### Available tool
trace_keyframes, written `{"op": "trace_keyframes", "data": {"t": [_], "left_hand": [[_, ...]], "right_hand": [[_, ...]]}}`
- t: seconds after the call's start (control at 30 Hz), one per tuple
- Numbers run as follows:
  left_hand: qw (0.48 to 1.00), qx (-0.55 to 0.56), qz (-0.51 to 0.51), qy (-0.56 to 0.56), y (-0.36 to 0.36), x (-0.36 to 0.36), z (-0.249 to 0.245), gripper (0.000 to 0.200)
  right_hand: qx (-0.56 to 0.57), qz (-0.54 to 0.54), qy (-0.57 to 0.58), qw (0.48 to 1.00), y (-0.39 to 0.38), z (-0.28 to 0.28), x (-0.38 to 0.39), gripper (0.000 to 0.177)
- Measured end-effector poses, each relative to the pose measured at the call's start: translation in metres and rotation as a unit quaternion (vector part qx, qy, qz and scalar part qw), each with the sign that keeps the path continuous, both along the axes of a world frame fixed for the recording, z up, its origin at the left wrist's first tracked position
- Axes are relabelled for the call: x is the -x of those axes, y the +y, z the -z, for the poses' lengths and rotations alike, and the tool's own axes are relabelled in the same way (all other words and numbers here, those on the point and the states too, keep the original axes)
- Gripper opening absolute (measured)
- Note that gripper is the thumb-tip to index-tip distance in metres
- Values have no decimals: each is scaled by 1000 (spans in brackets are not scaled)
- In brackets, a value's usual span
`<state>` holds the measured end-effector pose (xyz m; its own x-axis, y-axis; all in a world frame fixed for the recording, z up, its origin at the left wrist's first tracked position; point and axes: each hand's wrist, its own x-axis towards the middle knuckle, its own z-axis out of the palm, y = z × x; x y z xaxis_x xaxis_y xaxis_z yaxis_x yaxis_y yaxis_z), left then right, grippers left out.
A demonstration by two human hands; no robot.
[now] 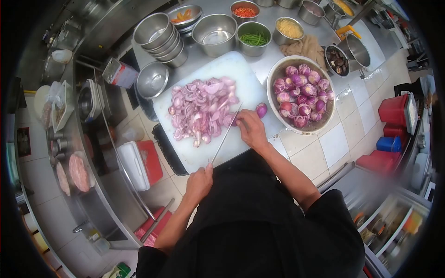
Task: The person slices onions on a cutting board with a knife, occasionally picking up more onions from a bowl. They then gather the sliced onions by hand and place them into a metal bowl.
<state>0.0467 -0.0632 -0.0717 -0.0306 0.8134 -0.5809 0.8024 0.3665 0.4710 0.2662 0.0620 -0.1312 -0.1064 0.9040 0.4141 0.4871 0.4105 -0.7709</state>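
My left hand (199,184) is closed round the handle of a knife (225,134), whose thin blade points up and away over the white cutting board (252,74). With bent fingers, my right hand (252,129) presses a red onion (229,119) on the board beside the blade, partly hidden by the fingertips. Just beyond that hand lies a peeled whole red onion (261,110). A broad heap of sliced red onion (201,109) covers the middle and left of the board. To the right stands a colander (272,76) full of peeled red onions.
Stacked steel bowls (155,32) and a single steel bowl (152,79) stand left of the board. Along the back are a wide steel pot (214,34), green beans (254,39), chopped red pepper (244,12) and pale yellow strips (289,28). A brown cloth (306,47) lies behind the colander.
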Motion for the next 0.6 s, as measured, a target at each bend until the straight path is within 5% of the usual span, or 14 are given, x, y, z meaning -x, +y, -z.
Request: {"op": "trace_keyframes", "data": {"t": [0.6], "left_hand": [[999,-36,-14,-14,19,-8,-7,62]], "right_hand": [[-12,12,7,1000,-1,0,1,23]]}}
